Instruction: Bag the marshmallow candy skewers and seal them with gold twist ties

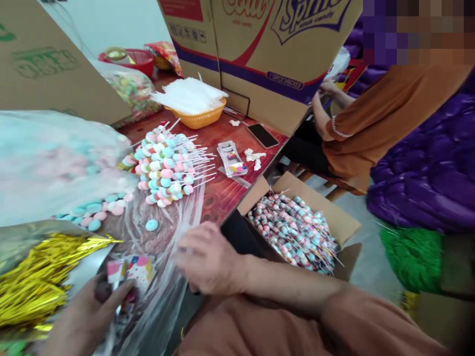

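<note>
My left hand is closed on a small clear bag printed with pink, white and yellow patches; a white stick shows by the thumb. What the bag holds is too blurred to make out. At the table edge is my right hand, its fingers curled and smeared by motion. Beyond the hands lies a pile of marshmallow skewers in pink, blue and white, sticks pointing right. One loose blue marshmallow rests on the plastic sheet. Golden twist ties lie in an opened wrapper at the left.
A carton of bagged skewers stands at the right, below table height. White sticks fill an orange basket. Flat printed bags and a phone lie on the table. A large carton stands behind. Another person sits beyond.
</note>
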`<state>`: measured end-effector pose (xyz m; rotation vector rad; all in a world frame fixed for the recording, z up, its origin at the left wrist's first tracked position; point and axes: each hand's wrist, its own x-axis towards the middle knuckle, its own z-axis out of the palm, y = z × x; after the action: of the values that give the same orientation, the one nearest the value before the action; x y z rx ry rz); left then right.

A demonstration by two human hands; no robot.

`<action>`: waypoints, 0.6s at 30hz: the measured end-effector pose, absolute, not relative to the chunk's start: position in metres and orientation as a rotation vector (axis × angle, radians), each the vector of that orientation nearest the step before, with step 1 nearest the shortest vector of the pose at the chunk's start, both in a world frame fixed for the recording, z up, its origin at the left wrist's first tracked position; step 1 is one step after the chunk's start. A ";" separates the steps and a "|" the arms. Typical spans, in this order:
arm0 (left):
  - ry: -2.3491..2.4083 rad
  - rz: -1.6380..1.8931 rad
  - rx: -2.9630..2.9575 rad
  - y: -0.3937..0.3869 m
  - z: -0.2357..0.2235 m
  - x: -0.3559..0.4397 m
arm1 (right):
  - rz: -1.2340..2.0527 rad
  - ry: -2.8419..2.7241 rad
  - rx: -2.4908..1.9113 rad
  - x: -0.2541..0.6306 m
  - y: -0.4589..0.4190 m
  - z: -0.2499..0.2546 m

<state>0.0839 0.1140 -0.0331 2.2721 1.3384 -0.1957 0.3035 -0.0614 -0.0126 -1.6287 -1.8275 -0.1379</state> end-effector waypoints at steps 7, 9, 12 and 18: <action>1.566 -0.058 2.258 0.074 -0.014 0.086 | 0.161 -2.201 -1.523 0.259 -0.035 -0.026; 1.673 -0.062 2.178 0.071 -0.017 0.086 | 0.194 -2.214 -1.527 0.256 -0.028 -0.040; 1.707 0.058 2.124 0.067 -0.020 0.081 | 0.241 -2.151 -1.525 0.252 -0.025 -0.050; 1.504 0.420 2.276 0.061 -0.013 0.069 | 0.277 -1.735 -1.494 0.259 -0.012 -0.035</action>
<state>0.0686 0.0609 -0.0132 2.2763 1.5044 0.4201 0.2591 -0.0120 -0.0348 -1.4944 -1.7352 0.2768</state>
